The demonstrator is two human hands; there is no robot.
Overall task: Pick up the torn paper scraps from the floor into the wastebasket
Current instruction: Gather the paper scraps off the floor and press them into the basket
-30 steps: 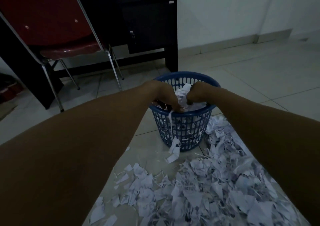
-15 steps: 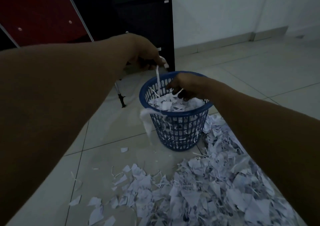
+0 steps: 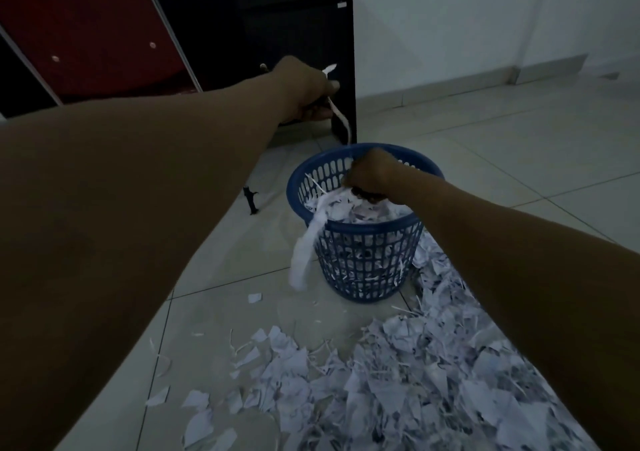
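While the left hand [image 3: 304, 89] is raised above and behind the wastebasket [image 3: 363, 239], its fingers pinch a long paper strip [image 3: 341, 118] — the strip hangs down toward the basket's far rim. Right hand [image 3: 372, 177] is down inside the basket mouth, fingers curled on the paper there; whether it grips a wad or just presses it down, cannot tell. Both forearms reach in from the near edge of the frame.

Wastebasket is blue plastic lattice, upright on the tiled floor [image 3: 502, 160], filled with scraps close to the rim. One wide white strip [image 3: 306, 250] drapes over its left rim and hangs down the outside, lower end blurred, near the floor.

Torn paper scraps [image 3: 398, 381] — a big loose pile covers the floor from the basket's right side down to the near right corner of the view, touching the basket base on the right. Thinner scatter to the left of the pile; one small scrap [image 3: 254, 297] lies alone just left of the basket base.

Behind: dark cabinet [image 3: 298, 18] against the white wall [image 3: 485, 18], red chair [image 3: 86, 28] at far left, one of its black-tipped legs [image 3: 251, 203] on the floor left of the basket.
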